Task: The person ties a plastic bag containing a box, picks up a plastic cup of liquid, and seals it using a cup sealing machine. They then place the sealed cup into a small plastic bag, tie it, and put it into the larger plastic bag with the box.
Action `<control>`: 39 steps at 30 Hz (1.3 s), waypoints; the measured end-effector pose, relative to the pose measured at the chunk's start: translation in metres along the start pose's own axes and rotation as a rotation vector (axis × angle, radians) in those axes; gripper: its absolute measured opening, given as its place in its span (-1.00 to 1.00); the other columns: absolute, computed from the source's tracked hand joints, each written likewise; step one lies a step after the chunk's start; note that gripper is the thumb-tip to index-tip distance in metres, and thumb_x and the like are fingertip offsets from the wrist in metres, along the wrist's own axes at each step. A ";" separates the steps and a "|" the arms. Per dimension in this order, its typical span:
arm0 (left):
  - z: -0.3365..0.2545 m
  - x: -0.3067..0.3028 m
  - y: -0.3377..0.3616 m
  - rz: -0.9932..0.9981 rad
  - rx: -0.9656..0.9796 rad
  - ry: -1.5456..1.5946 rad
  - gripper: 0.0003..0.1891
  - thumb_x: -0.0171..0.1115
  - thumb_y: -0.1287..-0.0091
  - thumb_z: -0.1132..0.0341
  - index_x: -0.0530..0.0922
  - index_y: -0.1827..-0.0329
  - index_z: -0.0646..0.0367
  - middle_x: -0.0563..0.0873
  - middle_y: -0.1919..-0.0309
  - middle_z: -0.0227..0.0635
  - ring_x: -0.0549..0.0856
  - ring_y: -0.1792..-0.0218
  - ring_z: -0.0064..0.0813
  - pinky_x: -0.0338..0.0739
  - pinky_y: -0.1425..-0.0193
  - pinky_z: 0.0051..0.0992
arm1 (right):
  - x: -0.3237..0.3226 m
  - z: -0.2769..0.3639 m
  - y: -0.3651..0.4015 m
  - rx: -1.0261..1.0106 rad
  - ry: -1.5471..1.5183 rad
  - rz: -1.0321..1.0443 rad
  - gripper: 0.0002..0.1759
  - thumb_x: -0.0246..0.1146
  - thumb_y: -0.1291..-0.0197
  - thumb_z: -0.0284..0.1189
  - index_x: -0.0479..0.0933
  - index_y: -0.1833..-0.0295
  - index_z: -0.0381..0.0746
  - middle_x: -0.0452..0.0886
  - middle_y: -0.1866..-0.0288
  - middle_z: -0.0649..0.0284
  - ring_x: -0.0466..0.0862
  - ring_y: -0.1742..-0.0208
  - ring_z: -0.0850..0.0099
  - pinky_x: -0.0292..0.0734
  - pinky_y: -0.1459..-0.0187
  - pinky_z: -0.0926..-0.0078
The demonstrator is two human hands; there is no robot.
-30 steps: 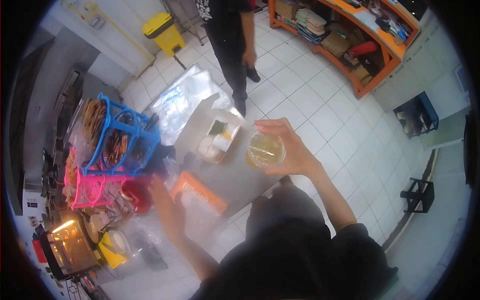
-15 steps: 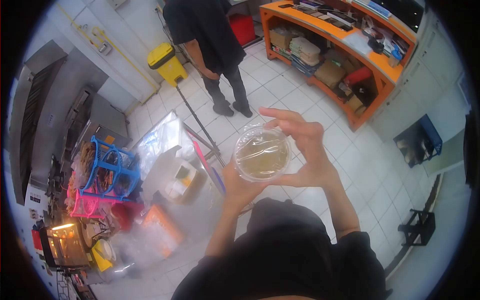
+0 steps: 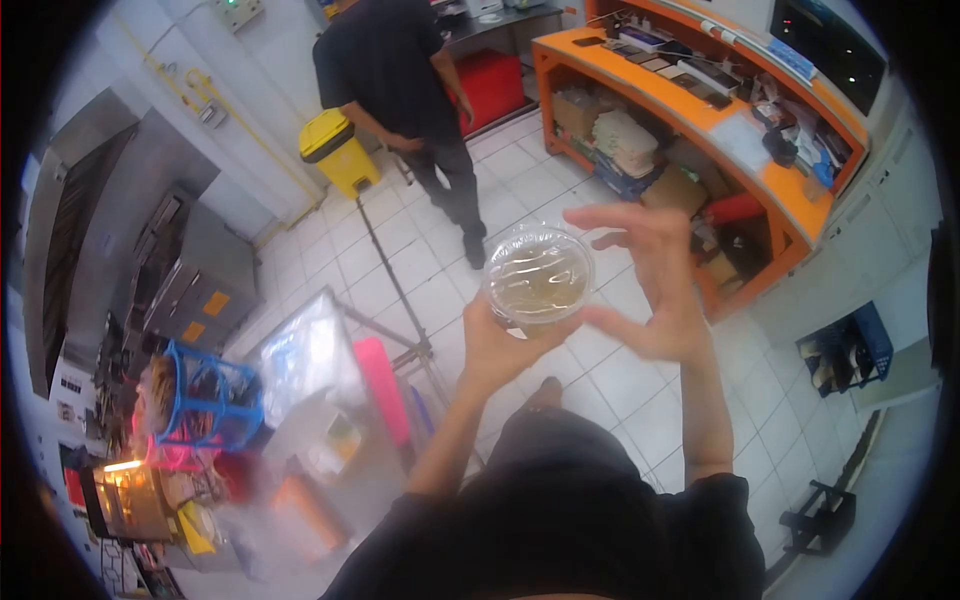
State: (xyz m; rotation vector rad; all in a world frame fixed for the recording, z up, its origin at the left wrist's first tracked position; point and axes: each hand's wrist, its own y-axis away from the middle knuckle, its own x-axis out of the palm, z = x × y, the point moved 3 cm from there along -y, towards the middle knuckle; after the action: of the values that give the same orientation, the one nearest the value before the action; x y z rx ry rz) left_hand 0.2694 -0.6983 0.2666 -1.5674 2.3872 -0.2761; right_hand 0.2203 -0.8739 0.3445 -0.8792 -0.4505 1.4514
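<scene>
White-tiled floor [image 3: 640, 400], kitchen, seen from above. Left hand [image 3: 505, 345] cups a clear lidded tub [image 3: 540, 275] from beneath and grips it, in the air in front of the body. It is held level, likely because it holds pale liquid. Right hand [image 3: 660, 290] loose, fingers spread, thumb at the tub's right rim, probably steadying the lid. Far: person in black [image 3: 400, 70], yellow bin [image 3: 335, 150]. Far right: orange counter [image 3: 700, 110]. Near left: blue basket [image 3: 205, 395].

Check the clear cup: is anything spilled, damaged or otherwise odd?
Nothing stands out. The clear cup rests in the left hand, lid on, no spill visible; the right hand is open beside it.
</scene>
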 end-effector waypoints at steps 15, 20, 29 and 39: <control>-0.006 0.029 -0.235 0.240 0.064 0.172 -0.34 0.50 -0.18 0.15 0.43 -0.24 0.36 0.66 -0.05 -0.16 0.67 -0.06 -0.41 0.56 -0.13 -0.40 | -0.106 -0.135 -0.134 0.167 -0.146 -0.026 -0.38 0.28 -0.25 -0.57 0.17 -0.35 -0.13 0.64 -0.10 0.19 0.59 -0.01 0.44 0.56 -0.04 0.46; 0.005 0.027 -0.249 0.282 0.014 0.207 -0.30 0.46 -0.21 0.07 0.41 -0.27 0.36 0.65 -0.07 -0.14 0.65 -0.10 -0.37 0.54 -0.17 -0.38 | -0.111 -0.147 -0.142 0.191 -0.121 -0.020 -0.39 0.32 -0.25 -0.50 0.19 -0.34 -0.12 0.65 -0.05 0.17 0.61 0.03 0.44 0.60 0.02 0.45; 0.022 0.004 -0.278 0.357 -0.071 0.240 -0.25 0.37 -0.26 -0.07 0.40 -0.30 0.36 0.64 -0.08 -0.13 0.65 -0.09 -0.37 0.52 -0.19 -0.37 | -0.100 -0.167 -0.166 0.262 -0.146 -0.019 -0.37 0.38 -0.21 -0.46 0.23 -0.32 -0.13 0.61 -0.08 0.13 0.62 0.05 0.41 0.64 0.09 0.46; 0.043 -0.041 -0.342 0.305 -0.095 0.261 -0.26 0.27 -0.31 -0.16 0.42 -0.23 0.38 0.68 0.02 -0.13 0.72 0.04 -0.37 0.65 -0.02 -0.38 | -0.131 -0.180 -0.204 0.028 0.288 -0.326 -0.31 0.43 -0.11 -0.42 0.30 -0.35 -0.09 0.40 -0.37 0.22 0.47 -0.16 0.34 0.57 0.01 0.45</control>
State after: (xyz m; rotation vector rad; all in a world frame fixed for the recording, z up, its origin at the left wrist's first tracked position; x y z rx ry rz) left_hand 0.5954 -0.7967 0.3354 -1.2408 2.8343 -0.3236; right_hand 0.4741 -1.0220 0.4149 -0.9279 -0.3374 1.0132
